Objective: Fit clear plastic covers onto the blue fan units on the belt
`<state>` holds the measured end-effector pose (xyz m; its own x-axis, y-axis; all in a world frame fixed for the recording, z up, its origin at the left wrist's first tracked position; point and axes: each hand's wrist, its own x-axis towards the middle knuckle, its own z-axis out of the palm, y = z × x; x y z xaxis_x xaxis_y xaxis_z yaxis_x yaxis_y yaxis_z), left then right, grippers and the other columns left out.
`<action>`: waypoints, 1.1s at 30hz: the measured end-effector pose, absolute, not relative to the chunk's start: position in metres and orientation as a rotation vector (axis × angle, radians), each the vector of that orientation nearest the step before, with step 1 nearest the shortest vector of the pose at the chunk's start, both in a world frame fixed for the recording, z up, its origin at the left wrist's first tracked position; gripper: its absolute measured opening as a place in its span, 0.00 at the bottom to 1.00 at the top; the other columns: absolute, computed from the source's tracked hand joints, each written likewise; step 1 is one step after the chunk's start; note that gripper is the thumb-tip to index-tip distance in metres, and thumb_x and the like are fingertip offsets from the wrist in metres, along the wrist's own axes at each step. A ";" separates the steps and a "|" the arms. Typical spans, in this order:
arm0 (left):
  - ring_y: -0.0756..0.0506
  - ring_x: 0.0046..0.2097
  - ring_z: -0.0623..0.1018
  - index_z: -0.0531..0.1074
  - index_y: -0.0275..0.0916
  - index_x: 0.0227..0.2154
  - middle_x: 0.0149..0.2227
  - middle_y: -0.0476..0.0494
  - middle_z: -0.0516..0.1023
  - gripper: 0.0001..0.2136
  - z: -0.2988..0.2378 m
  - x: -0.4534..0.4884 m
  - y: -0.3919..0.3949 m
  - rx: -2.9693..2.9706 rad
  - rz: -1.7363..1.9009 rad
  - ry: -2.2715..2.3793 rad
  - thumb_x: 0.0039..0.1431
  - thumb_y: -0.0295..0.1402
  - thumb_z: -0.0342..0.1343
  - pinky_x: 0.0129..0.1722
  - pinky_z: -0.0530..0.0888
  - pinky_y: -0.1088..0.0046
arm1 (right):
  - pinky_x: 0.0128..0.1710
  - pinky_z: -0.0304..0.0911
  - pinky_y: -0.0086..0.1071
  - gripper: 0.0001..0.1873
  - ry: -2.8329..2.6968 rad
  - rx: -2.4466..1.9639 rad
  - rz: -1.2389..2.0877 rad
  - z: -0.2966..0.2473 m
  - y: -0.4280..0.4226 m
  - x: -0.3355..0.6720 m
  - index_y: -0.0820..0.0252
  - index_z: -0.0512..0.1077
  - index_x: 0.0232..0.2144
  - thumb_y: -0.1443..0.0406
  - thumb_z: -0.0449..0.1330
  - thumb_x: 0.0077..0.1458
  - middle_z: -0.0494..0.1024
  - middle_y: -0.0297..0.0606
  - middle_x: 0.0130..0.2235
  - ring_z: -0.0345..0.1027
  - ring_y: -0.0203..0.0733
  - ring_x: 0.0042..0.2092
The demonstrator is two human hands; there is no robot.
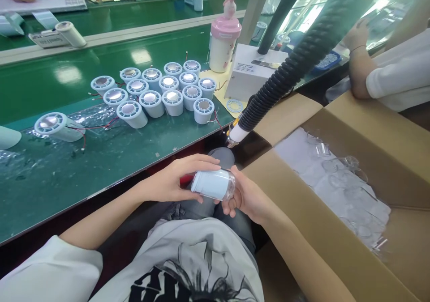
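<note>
Head view: above the lap [199,210], we see left hand [179,176] and right hand [247,194] curled around the ends of a cup [212,184], apparently fitting its clear sleeve [231,186]; the next move calls for steady alignment.

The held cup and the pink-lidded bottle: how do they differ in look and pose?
The cup is held sideways by the left hand and right hand; the bottle stands upright. The cup is pale blue, clear at one end; the bottle is whitish, pink-lidded. Both look rounded.
</note>
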<state>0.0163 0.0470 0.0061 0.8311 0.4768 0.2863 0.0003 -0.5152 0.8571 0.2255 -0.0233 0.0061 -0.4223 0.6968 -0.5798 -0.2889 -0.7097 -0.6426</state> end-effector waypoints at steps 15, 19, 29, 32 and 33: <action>0.44 0.45 0.77 0.64 0.44 0.56 0.50 0.40 0.72 0.28 0.016 0.014 0.023 1.416 0.514 0.588 0.53 0.31 0.64 0.39 0.77 0.74 | 0.54 0.68 0.45 0.28 -1.820 -1.095 0.771 -0.004 -0.047 0.242 0.48 0.59 0.57 0.74 0.56 0.57 0.62 0.45 0.63 0.64 0.48 0.60; 0.44 0.43 0.78 0.63 0.44 0.58 0.47 0.40 0.75 0.29 0.016 0.014 0.021 1.399 0.471 0.561 0.53 0.31 0.64 0.38 0.78 0.73 | 0.56 0.67 0.45 0.33 -1.919 -0.951 0.631 -0.006 -0.048 0.242 0.46 0.60 0.58 0.77 0.58 0.55 0.65 0.42 0.62 0.63 0.46 0.61; 0.42 0.50 0.76 0.64 0.42 0.57 0.57 0.36 0.69 0.33 -0.003 0.028 0.042 1.440 0.547 0.558 0.47 0.28 0.68 0.48 0.75 0.66 | 0.52 0.70 0.46 0.30 -1.709 -1.001 0.433 -0.047 -0.036 0.232 0.48 0.62 0.54 0.77 0.58 0.52 0.69 0.44 0.58 0.66 0.47 0.58; 0.44 0.48 0.76 0.65 0.39 0.55 0.54 0.36 0.71 0.31 -0.006 0.033 0.051 1.426 0.543 0.573 0.47 0.28 0.68 0.47 0.75 0.68 | 0.51 0.70 0.47 0.29 -1.770 -1.068 0.304 -0.051 -0.030 0.230 0.49 0.62 0.55 0.76 0.57 0.53 0.70 0.46 0.56 0.68 0.48 0.56; 0.45 0.48 0.76 0.66 0.39 0.55 0.53 0.37 0.71 0.30 -0.006 0.034 0.052 1.415 0.541 0.568 0.47 0.28 0.68 0.47 0.75 0.69 | 0.50 0.71 0.47 0.28 -1.772 -1.077 0.270 -0.050 -0.029 0.229 0.49 0.62 0.54 0.75 0.57 0.53 0.70 0.46 0.55 0.69 0.48 0.55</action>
<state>0.0341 0.0522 -0.0059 0.7536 0.6558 -0.0441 -0.0126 0.0816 0.9966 0.2290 -0.0292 -0.0501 -0.1002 0.7654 0.6357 0.5415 0.5779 -0.6105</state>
